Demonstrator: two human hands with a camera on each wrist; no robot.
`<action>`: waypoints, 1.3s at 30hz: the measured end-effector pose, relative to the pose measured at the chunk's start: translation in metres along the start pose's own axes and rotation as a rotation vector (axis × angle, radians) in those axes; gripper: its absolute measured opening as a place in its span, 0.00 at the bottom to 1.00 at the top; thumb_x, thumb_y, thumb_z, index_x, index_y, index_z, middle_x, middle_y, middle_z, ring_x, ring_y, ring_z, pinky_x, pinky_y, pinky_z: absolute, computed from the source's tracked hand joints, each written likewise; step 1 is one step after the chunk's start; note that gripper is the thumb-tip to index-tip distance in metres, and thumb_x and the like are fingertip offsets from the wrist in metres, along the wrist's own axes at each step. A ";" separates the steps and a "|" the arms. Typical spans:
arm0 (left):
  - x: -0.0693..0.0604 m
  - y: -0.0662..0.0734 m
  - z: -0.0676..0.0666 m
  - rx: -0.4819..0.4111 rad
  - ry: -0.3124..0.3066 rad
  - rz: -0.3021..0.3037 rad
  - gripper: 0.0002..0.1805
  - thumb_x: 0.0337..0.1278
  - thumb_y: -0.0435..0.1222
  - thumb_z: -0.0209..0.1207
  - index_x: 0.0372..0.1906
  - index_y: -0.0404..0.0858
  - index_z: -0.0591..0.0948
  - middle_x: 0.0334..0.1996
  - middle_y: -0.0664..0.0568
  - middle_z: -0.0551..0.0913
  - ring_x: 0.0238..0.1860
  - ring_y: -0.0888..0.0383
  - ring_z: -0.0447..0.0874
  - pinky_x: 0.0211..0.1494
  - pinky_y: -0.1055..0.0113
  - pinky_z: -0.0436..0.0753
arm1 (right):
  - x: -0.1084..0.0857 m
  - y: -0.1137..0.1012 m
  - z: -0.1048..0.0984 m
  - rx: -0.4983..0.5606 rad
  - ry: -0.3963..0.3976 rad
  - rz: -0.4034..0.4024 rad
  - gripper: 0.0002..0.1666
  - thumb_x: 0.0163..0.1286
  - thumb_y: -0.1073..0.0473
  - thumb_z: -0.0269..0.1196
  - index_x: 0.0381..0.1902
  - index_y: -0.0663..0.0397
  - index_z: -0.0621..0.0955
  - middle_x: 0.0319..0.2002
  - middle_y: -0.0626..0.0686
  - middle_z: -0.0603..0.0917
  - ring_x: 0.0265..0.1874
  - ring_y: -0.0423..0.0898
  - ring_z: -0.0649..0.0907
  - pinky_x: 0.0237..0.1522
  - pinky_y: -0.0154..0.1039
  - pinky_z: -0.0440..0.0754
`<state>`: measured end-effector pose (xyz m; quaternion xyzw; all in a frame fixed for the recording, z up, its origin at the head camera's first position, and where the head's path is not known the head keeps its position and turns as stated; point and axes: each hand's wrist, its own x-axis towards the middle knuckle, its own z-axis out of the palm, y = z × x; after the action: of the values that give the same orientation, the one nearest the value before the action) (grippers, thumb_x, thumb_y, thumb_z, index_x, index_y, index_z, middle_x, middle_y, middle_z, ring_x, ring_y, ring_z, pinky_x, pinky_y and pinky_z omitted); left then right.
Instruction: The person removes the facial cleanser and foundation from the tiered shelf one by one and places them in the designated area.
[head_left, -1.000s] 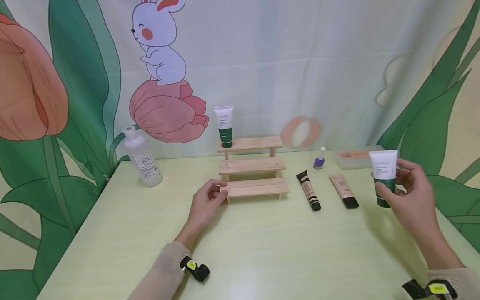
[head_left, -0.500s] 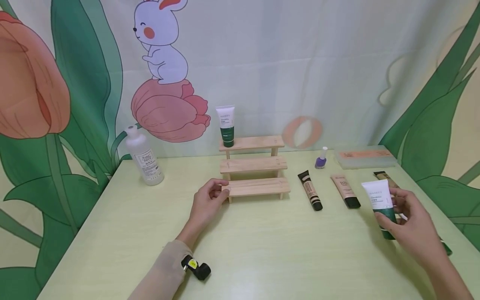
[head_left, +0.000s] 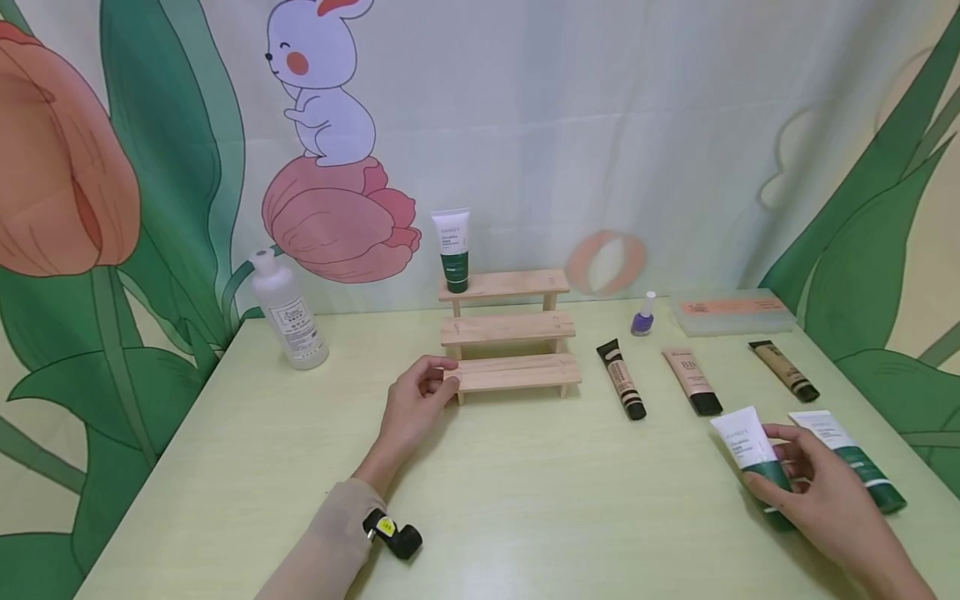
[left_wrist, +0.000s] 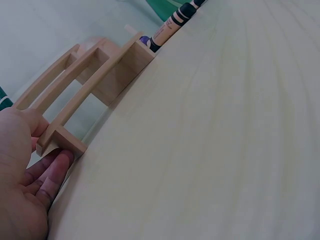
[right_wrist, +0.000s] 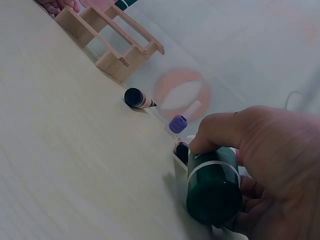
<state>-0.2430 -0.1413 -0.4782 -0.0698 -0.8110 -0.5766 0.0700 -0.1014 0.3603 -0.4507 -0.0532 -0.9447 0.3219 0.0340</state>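
Note:
My left hand [head_left: 416, 404] pinches the left end of the lowest step of a three-tier wooden stand [head_left: 517, 374]; the left wrist view shows thumb and fingers around that end. With my right hand [head_left: 825, 492] I grip a white-and-green squeeze tube [head_left: 752, 454], tilted low over the table at the right. Its green cap [right_wrist: 214, 200] faces the right wrist camera. A similar white-and-green tube [head_left: 851, 458] lies on the table just beyond the right hand, partly hidden by it. On the stand's top step, at its left end, another such tube [head_left: 453, 250] stands upright on its cap.
A black-and-tan tube [head_left: 622, 381], a pink BB cream tube [head_left: 691, 381] and a gold-and-black tube [head_left: 783, 370] lie right of the stand. Behind them are a purple nail polish bottle [head_left: 642, 317] and a flat translucent box [head_left: 732, 313]. A white pump bottle [head_left: 288, 317] stands at left.
My right hand has lowered the white-and-green tube toward the table's near right, tilting it. The lying tubes behind it have come into view. My left hand keeps its place on the stand.

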 end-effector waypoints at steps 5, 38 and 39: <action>0.000 0.000 0.001 0.008 -0.002 -0.007 0.11 0.77 0.38 0.69 0.58 0.48 0.88 0.46 0.49 0.88 0.42 0.54 0.85 0.44 0.69 0.83 | -0.002 0.001 0.002 -0.028 -0.026 0.015 0.46 0.75 0.48 0.77 0.77 0.68 0.70 0.52 0.65 0.84 0.42 0.48 0.78 0.35 0.32 0.75; 0.000 0.000 -0.001 0.014 0.000 -0.007 0.10 0.78 0.39 0.68 0.58 0.48 0.88 0.45 0.49 0.87 0.42 0.53 0.84 0.43 0.69 0.83 | -0.010 -0.006 0.001 0.049 0.346 0.017 0.34 0.78 0.52 0.74 0.75 0.59 0.78 0.62 0.58 0.79 0.47 0.30 0.75 0.38 0.17 0.73; 0.000 0.000 -0.001 0.014 0.000 -0.006 0.10 0.78 0.38 0.68 0.58 0.48 0.88 0.45 0.49 0.87 0.42 0.53 0.84 0.43 0.69 0.83 | -0.009 -0.007 0.002 0.081 0.357 0.021 0.34 0.78 0.52 0.74 0.75 0.58 0.78 0.63 0.57 0.79 0.47 0.26 0.75 0.39 0.16 0.74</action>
<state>-0.2432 -0.1424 -0.4775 -0.0671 -0.8153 -0.5711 0.0686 -0.0931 0.3528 -0.4481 -0.1177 -0.9093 0.3454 0.2001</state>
